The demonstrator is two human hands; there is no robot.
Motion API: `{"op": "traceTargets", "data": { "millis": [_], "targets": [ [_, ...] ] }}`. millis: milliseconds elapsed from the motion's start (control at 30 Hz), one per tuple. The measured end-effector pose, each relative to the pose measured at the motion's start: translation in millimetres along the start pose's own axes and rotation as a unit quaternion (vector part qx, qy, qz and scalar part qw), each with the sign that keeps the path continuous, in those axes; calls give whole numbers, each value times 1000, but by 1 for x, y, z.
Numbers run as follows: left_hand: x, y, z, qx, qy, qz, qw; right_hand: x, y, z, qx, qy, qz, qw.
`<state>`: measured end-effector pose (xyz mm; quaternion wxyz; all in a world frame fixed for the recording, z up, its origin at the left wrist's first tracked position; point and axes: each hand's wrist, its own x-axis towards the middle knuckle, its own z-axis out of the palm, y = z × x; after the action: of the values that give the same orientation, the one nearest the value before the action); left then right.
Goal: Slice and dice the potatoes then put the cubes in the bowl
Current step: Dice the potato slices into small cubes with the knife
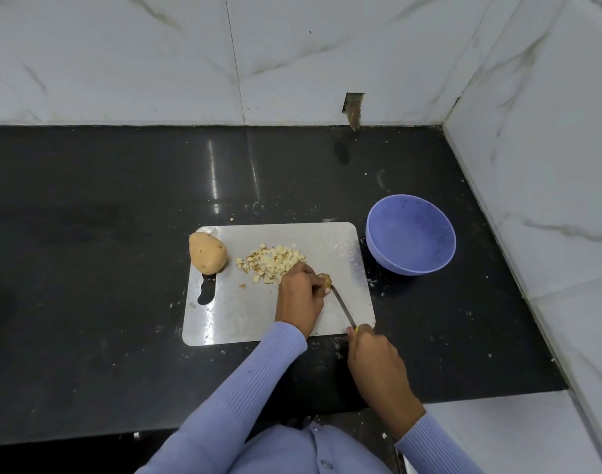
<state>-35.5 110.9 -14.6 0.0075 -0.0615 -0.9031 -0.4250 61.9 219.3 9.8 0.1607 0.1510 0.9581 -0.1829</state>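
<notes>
Steel cutting board (344,241) on black surface (87,268): left hand (301,297) pinches small potato piece (325,279); right hand (374,357) grips knife (343,307), blade at the piece. Diced potato cubes (272,263) at board centre; whole potato (207,252) far-left corner. Purple bowl (410,234) just right of board.

Table (87,268) before me: black polished stone, glossy, butting against white marble-look wall at rear and right. Steel cutting board (251,316) lies flat on it, centre, near edge just short of table front. Purple bowl (410,234) stands on table just beside board's far right corner, not touching board. Pale crumbs and specks scattered on table around board; one small potato scrap (231,219) on table just beyond board's far edge.
</notes>
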Motion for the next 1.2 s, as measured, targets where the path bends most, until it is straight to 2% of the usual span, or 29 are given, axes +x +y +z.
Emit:
{"op": "traceTargets", "data": {
  "millis": [267,467,867,1067,1200],
  "targets": [
    [-2,-6,-3,9,-22,27,999,11,-5,-13,21,5,5,1000],
    [-7,-13,-4,-5,9,53,999,19,-13,-20,38,1,-18,999],
    [-4,-12,-1,26,18,57,998,34,-29,-22,12,-5,-25,1000],
    [-6,-11,2,39,26,62,997,14,-9,-11,-14,-20,-24,999],
    [-6,-11,2,30,28,72,997,-1,5,-2,-24,-1,-19,1000]
  ]
}}
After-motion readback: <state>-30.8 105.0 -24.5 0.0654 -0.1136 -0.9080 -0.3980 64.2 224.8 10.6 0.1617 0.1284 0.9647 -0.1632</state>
